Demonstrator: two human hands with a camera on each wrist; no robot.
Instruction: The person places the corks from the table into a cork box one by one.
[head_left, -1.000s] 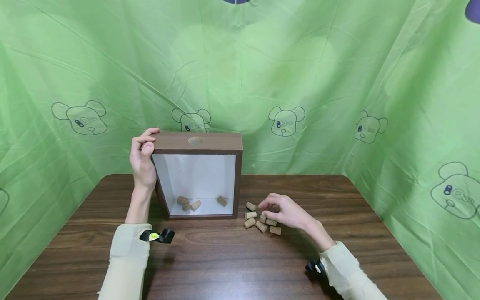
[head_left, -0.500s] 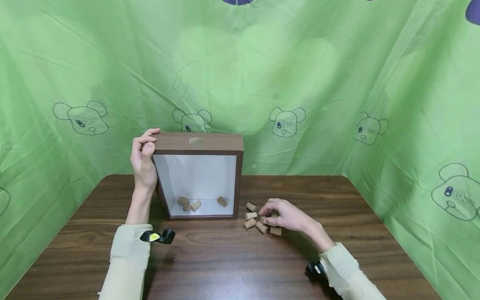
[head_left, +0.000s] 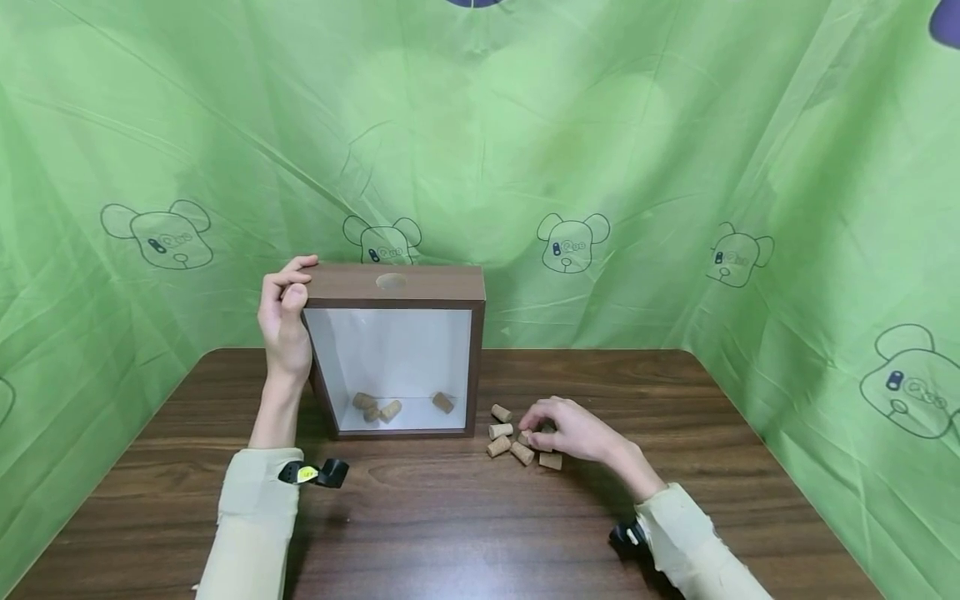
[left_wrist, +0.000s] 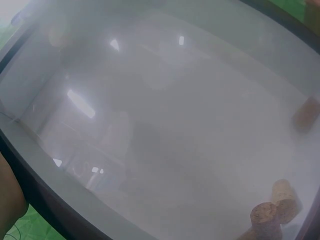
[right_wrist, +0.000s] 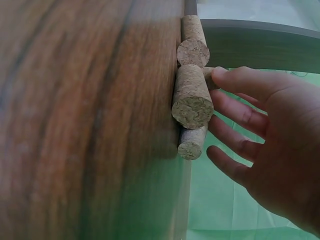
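Held cork (right_wrist: 207, 75), right of box (head_left: 442, 286): right hand (head_left: 576, 430) pinches it; thumb contact clear only in right wrist view, cork mostly hidden. Loose corks (head_left: 500, 431) on surface (head_left: 480, 525), also right of box. Left hand (head_left: 287, 327): fingers grasping box's upper left corner. Inside box, head view shows four corks (head_left: 443, 402); left wrist view crops the lowest.

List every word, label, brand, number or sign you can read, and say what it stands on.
No text reads for certain.
Green curtain: lettering in the bear heads, too small and blurred to read.
Yellow label on the black wrist device at the left sleeve: any marks are too small to read.
Brown box and corks: no lettering visible.
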